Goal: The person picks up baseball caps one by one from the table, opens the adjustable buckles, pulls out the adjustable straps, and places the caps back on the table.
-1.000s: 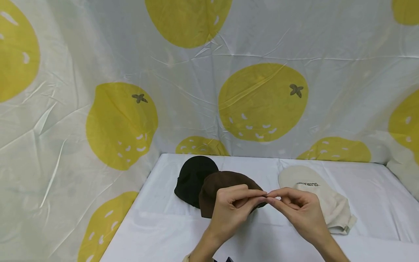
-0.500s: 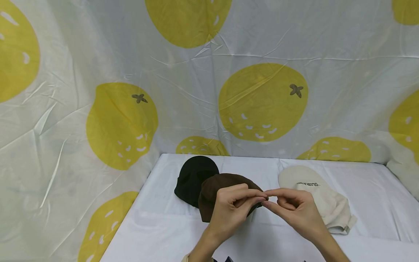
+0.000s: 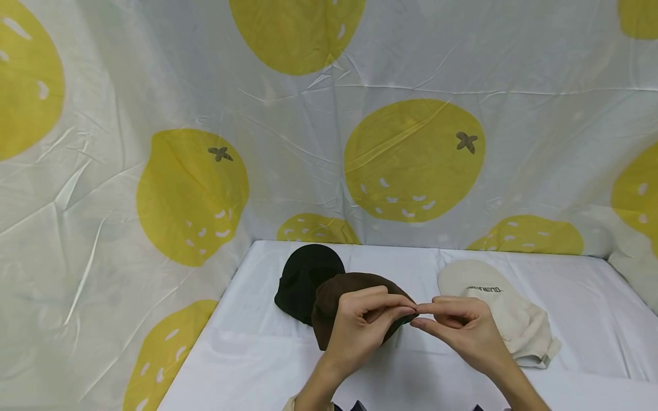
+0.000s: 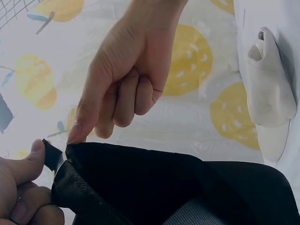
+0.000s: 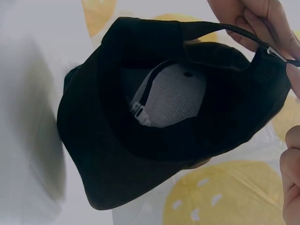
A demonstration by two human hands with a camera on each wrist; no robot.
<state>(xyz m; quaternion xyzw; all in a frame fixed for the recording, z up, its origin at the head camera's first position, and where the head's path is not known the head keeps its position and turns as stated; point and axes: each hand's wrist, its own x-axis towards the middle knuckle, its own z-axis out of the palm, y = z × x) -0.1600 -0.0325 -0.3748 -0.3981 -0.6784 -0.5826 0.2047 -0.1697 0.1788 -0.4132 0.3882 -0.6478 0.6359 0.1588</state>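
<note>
A brown cap (image 3: 354, 285), dark in both wrist views, is held between the two hands with its opening turned toward the right wrist camera. My left hand (image 3: 360, 322) pinches the end of its back strap (image 4: 52, 154) between thumb and forefinger. My right hand (image 3: 460, 325) faces it, its thumb and forefinger on the cap's back edge beside a small metal buckle (image 5: 275, 53). The fingertips of both hands almost meet in the head view. Inside the cap a pale lining panel (image 5: 176, 96) shows. The left hand hides part of the cap from the head camera.
Behind the brown cap lies a black cap (image 3: 308, 279), partly overlapped by it. A cream cap (image 3: 493, 302) with dark lettering lies on the white-covered table (image 3: 241, 371) at the right, beyond the right hand. A lemon-print curtain (image 3: 288, 154) hangs behind and at the left side.
The brown cap has dropped slightly. The right thumb and forefinger have parted a little and shifted left along the strap area; the left hand has hardly moved.
</note>
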